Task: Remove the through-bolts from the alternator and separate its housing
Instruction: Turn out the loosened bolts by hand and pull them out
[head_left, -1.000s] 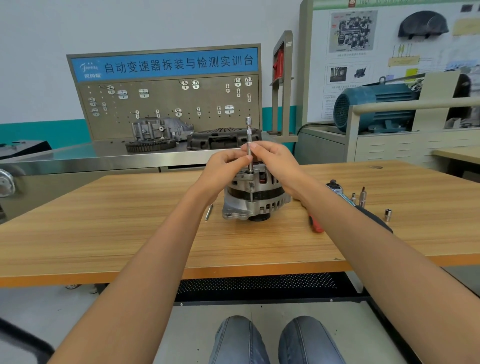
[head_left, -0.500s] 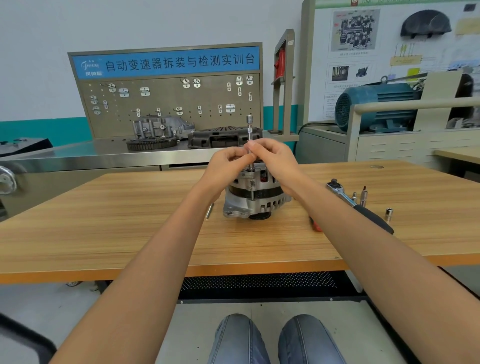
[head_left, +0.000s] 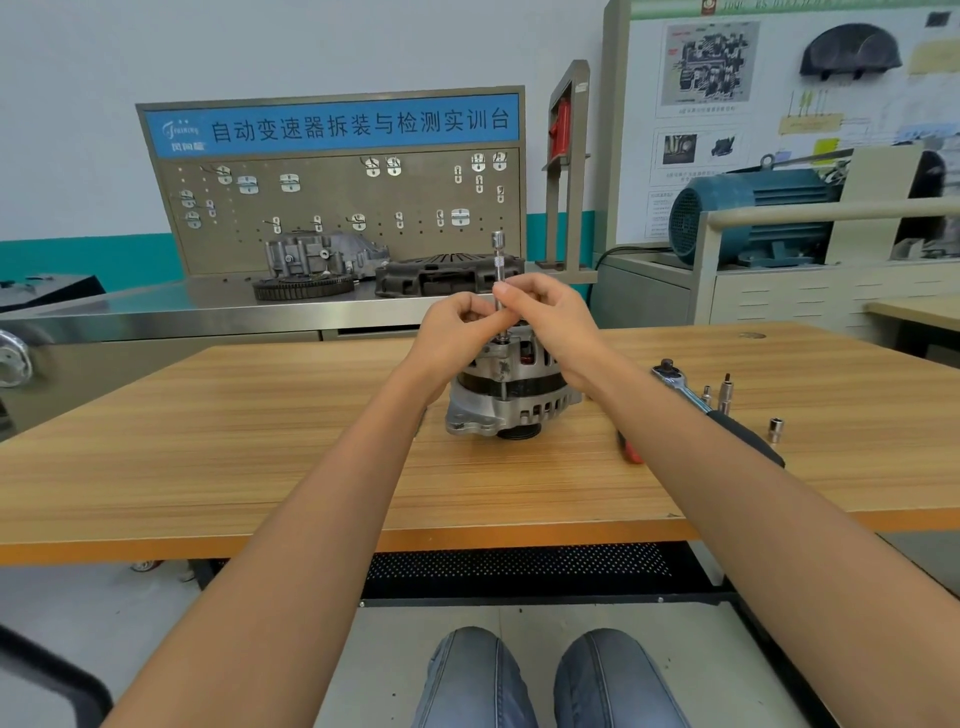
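Light wooden table (head_left: 260, 441); at centre, ribbed silver-and-black alternator (head_left: 511, 397). Upright slim steel extension bar (head_left: 498, 270), long axis twelve-to-six, seated on a through-bolt. Left hand (head_left: 460, 332) and right hand (head_left: 550, 322) both pinching its shaft, equally near.

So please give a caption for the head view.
Both hands pinch an upright socket extension on the alternator, wooden table.

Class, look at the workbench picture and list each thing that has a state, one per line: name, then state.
Alternator: standing on the table, housing still together.
Extension bar: upright on the alternator's top, pinched by both hands.
Left hand: fingers curled on the bar.
Right hand: fingers curled on the bar.
Ratchet: lying on the table, unheld.
Loose socket: standing upright, unheld.
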